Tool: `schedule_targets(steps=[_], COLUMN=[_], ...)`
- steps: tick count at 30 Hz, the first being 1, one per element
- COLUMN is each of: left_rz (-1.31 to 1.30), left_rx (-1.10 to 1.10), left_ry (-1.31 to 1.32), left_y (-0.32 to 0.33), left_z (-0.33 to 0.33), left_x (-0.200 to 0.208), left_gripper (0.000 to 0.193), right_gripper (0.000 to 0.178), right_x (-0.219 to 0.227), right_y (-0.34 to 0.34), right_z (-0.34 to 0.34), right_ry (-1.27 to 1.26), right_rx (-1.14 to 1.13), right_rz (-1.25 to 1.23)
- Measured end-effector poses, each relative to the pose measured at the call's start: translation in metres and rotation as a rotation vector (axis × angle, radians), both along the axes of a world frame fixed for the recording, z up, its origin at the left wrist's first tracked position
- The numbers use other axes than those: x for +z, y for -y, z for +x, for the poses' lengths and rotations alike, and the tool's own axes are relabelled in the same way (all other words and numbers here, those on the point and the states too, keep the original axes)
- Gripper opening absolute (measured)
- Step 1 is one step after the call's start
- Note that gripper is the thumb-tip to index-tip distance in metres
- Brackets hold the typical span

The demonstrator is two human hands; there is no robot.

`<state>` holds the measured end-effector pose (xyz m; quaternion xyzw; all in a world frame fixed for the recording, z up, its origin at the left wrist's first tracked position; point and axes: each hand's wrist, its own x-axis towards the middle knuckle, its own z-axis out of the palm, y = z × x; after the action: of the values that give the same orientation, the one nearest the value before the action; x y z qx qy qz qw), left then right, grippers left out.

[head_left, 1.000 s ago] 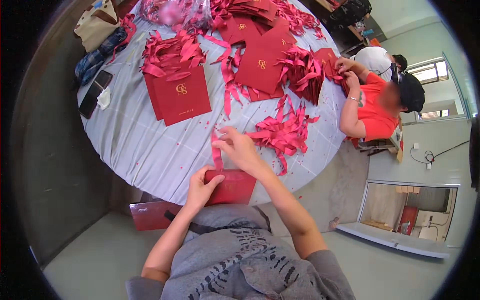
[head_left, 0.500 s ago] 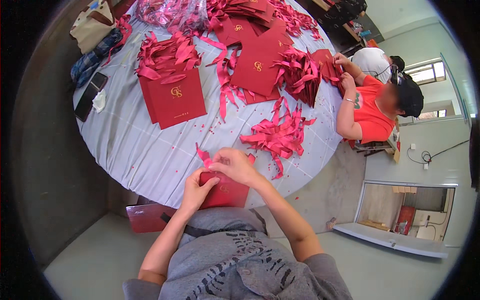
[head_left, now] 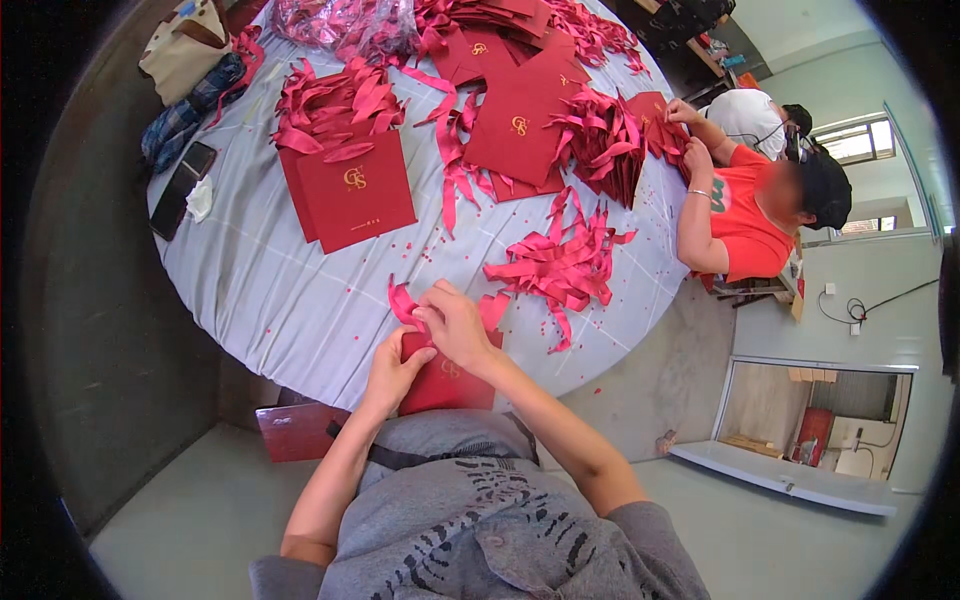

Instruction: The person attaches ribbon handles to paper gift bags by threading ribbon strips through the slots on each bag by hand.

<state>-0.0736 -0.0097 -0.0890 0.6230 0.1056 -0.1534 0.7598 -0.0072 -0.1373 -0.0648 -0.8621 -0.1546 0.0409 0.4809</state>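
A small red paper bag (head_left: 452,390) with a gold emblem rests at the table's near edge, against my waist. My left hand (head_left: 390,368) is closed on its upper left edge, thumb across the front. Just above, my right hand (head_left: 457,325) pinches a pink ribbon (head_left: 401,301) at the bag's top edge; the fingertips and the exact spot where ribbon meets bag are partly hidden. Another ribbon piece (head_left: 493,309) sticks up at the bag's right side. A loose heap of pink ribbons (head_left: 562,262) lies to the right of my hands.
Red bags with ribbon handles (head_left: 357,190) are stacked at left, more bags (head_left: 512,125) farther back. A phone (head_left: 182,190) and crumpled tissue (head_left: 200,200) lie near the left rim. At right, a co-worker in an orange shirt (head_left: 752,235) handles red bags (head_left: 655,125).
Both hands stay at the bag's top edge; my right hand has turned slightly and pulled in closer with the ribbon. The whole view has shifted a little.
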Motion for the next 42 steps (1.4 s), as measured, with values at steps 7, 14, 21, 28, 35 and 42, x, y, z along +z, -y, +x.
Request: schedule_targets(steps=[7, 14, 21, 28, 35, 42], left_rz=[-0.044, -0.306, -0.380, -0.233, -0.240, -0.190], left_rx=[0.028, 0.135, 0.099, -0.033, -0.063, -0.104], left_ry=[-0.024, -0.226, -0.281, -0.161, -0.048, 0.016], left_y=[0.000, -0.003, -0.007, -0.019, -0.020, -0.019], left_z=[0.001, 0.001, 0.012, 0.053, 0.081, 0.093], left_x=[-0.005, 0.008, 0.009, 0.023, 0.031, 0.035], left_gripper=[0.025, 0.029, 0.023, 0.018, 0.015, 0.019], right_gripper=[0.009, 0.013, 0.024, 0.017, 0.013, 0.015], right_x=[-0.011, 0.044, 0.027, -0.005, -0.012, -0.011], right_y=[-0.007, 0.024, 0.080, 0.075, 0.077, 0.083], right_z=[-0.001, 0.001, -0.041, -0.056, -0.060, -0.058], right_ry=[-0.013, 0.184, -0.491, -0.622, -0.593, -0.595], right_rx=[-0.049, -0.227, -0.281, -0.248, -0.220, -0.183], right_rz=[-0.025, -0.175, -0.085, 0.500, 0.492, 0.476])
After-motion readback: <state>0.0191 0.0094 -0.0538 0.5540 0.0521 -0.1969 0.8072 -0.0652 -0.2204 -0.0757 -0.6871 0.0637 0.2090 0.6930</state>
